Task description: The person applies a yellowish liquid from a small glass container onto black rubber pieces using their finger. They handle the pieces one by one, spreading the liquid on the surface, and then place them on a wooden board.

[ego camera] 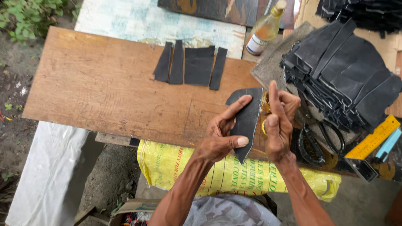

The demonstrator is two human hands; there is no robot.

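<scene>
The left hand [220, 136] pinches a dark pointed rubber piece [247, 121] between thumb and forefinger above the near edge of the wooden board [100, 83]; the right hand [278, 125] is closed on a small yellowish object (kind unclear) just beside it. Below hangs a yellow printed sack [176, 167]. Farther off lie four cut black strips [190, 65], a black stack [343, 71], and a white-labelled amber bottle [264, 29].

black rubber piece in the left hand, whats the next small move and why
Probably lay the black piece beside the four cut strips on the wooden board: the left hand pinches it clear of the board, and the right hand holds a small amber item.
</scene>
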